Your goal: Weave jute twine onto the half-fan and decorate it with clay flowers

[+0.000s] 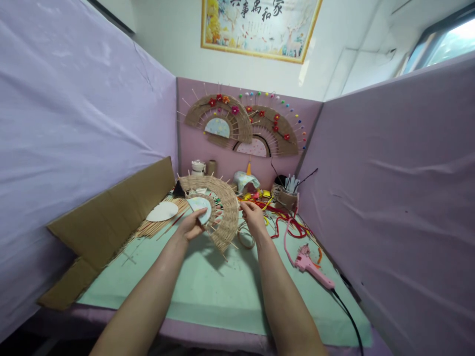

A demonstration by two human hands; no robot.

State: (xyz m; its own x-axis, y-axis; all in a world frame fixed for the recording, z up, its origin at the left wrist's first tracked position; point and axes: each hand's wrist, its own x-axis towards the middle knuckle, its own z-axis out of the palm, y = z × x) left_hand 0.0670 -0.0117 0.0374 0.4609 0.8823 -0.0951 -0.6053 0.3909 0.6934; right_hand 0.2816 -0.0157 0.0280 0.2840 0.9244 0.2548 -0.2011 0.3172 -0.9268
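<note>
A woven twine fan [227, 217] with thin sticks poking out past its rim is raised over the table. My left hand [193, 225] grips it by the pale blue half-round piece at its centre, thumb on top and the other fingers behind. My right hand [253, 216] is at the fan's right outer edge, fingers pinched together there. What those fingertips hold is too small to make out. A loop of twine [245, 237] hangs or lies below the right hand.
A pink glue gun [315, 272] with a black cord lies at the right. Cardboard [115, 212] stands along the left, beside thin sticks [159, 225] and a white oval [162, 211]. Red cords [293, 225] and a jar [286, 198] are behind. Two decorated fans [245, 118] hang on the back panel.
</note>
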